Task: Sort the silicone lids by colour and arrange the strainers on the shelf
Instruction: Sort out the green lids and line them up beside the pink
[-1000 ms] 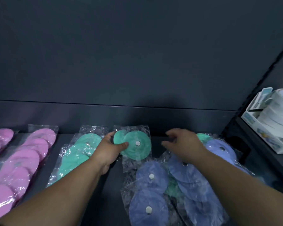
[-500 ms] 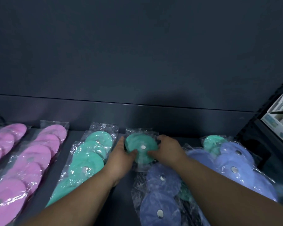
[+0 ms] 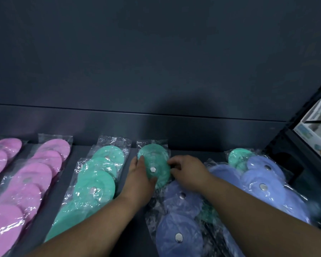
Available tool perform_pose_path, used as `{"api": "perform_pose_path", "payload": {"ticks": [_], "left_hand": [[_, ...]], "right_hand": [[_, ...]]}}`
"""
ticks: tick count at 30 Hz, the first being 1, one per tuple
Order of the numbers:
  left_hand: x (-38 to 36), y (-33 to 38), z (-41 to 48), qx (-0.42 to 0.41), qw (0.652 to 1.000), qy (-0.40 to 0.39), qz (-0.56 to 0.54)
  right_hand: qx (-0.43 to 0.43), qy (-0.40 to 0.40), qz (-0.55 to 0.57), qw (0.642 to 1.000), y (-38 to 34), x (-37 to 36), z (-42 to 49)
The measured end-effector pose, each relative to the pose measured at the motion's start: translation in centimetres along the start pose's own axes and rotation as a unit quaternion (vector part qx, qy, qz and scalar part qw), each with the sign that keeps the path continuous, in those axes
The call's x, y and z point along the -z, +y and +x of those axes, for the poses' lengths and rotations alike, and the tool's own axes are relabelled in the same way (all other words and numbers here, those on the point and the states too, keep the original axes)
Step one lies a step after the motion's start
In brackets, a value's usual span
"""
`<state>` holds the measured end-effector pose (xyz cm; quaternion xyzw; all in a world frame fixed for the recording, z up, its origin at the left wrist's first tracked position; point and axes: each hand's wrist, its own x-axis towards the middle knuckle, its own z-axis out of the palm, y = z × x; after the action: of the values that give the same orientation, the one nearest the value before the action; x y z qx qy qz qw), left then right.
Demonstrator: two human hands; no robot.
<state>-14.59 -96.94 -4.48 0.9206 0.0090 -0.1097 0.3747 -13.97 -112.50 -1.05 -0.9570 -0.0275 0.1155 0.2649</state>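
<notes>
- The left hand (image 3: 139,179) is gripping a round green silicone lid (image 3: 154,164) sealed in a clear plastic packet. The thumb is lying across the lid's near edge and the fingers are reaching up along its left edge.
- The right hand (image 3: 188,172) is meeting the same lid from the other side, with its fingers curled and pinching the packet at the right edge.
- The round green silicone lid is lying flat toward the back of the dark shelf (image 3: 193,152), between the two hands, with its small metal centre disc facing up.
- A row of bagged green lids (image 3: 98,179) is lying just to the left of the left hand.
- Two rows of bagged pink lids (image 3: 35,175) are occupying the far left of the shelf.
- Bagged blue lids (image 3: 180,204) are lying under and in front of the right forearm, and a second blue heap (image 3: 263,182) is sitting further right.
- One more bagged green lid (image 3: 237,156) is showing at the back of that right-hand heap.
- A white printed box (image 3: 315,127) is standing on the neighbouring shelf at the right edge.
</notes>
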Motion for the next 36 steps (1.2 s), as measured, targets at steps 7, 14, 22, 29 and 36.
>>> {"api": "perform_pose_path", "payload": {"ticks": [7,14,22,29,36], "left_hand": [[2.7,-1.0,0.7,-0.116,0.968,0.17,0.143],[6.4,-3.8,2.3,-0.045,0.934,0.06,0.349],[7.1,-6.0,2.9,-0.006,0.944,0.045,0.327],[6.8,-4.5,2.2,-0.088,0.956,0.1,0.261],[2.1,-1.9,0.0,-0.12,0.974,-0.009,0.194]], "right_hand": [[0.02,0.057,0.0,0.998,-0.1,-0.1,-1.1],[0.039,-0.008,-0.015,0.999,-1.6,-2.2,-0.3],[0.019,-0.018,-0.055,0.998,-4.0,-4.5,0.7],[0.03,0.039,-0.041,0.998,-3.5,-1.5,0.2],[-0.068,-0.038,-0.141,0.987,1.0,5.2,-4.0]]}}
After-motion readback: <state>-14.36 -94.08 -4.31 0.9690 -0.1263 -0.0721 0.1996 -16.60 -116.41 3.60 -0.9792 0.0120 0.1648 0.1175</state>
